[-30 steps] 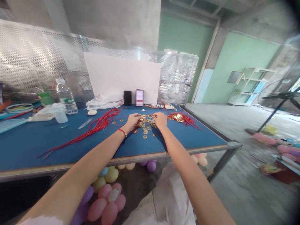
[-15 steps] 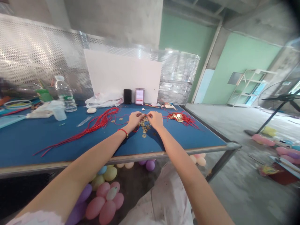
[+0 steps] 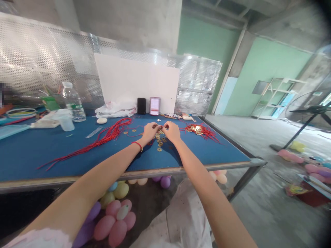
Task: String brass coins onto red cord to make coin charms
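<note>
My left hand [image 3: 150,132] and my right hand [image 3: 171,131] are close together over the blue table [image 3: 207,151], each with its fingers pinched on a red cord between them. Details at the fingertips are too small to make out. Below them several gold coins [image 3: 159,140] lie in a loose pile. Two more coins [image 3: 133,130] are to the left, beside a thin red cord. A long bundle of red cords [image 3: 103,138] stretches across the left part of the table. To the right of my right hand rests a heap of gold coins with red cords [image 3: 198,129].
Two phones [image 3: 154,106] [image 3: 141,106] lean on a white board [image 3: 137,77] at the back. A plastic bag [image 3: 116,110], a bottle [image 3: 74,103] and a cup [image 3: 66,121] stand left. Balloons [image 3: 117,224] lie under the table; a fan [image 3: 297,127] is at the right.
Both hands hold nearly the same place, with small shifts of the fingers. The view has moved very slightly; the things on the table lie as before.
</note>
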`<state>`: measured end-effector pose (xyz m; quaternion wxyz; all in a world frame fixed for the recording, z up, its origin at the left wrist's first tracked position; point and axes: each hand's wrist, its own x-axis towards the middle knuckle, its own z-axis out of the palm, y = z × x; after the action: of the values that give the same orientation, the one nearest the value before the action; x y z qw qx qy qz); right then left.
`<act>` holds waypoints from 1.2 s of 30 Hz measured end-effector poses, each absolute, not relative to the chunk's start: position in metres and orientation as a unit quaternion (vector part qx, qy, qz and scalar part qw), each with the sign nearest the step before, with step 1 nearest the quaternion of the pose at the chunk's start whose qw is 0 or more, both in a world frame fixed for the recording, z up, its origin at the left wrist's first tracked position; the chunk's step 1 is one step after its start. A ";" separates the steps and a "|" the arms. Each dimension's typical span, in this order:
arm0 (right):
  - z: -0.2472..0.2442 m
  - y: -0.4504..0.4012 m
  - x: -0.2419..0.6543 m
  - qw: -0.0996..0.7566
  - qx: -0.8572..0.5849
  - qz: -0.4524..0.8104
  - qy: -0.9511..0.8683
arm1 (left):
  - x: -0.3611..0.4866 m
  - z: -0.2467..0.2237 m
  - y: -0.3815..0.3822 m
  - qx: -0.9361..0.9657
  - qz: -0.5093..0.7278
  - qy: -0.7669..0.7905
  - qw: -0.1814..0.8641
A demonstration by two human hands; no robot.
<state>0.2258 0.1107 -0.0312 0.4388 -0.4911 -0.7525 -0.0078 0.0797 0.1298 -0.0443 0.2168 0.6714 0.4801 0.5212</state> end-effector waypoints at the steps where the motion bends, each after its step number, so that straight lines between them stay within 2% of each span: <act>1: -0.032 0.112 0.226 0.445 -0.485 0.015 -0.753 | 0.080 -0.044 0.130 0.673 0.520 0.481 0.213; 12: -0.035 0.121 0.226 0.444 -0.522 0.182 -0.706 | 0.080 -0.040 0.123 0.698 0.509 0.484 0.138; 20: -0.033 0.118 0.226 0.449 -0.514 0.397 -0.614 | 0.080 -0.041 0.120 0.738 0.496 0.448 0.092; 36: -0.033 0.119 0.227 0.449 -0.476 0.474 -0.589 | 0.080 -0.038 0.115 0.779 0.458 0.425 0.050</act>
<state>0.2270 0.1194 -0.0325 0.4488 -0.4758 -0.5893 0.4743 0.0797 0.1154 -0.0377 0.0499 0.7791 0.4251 0.4579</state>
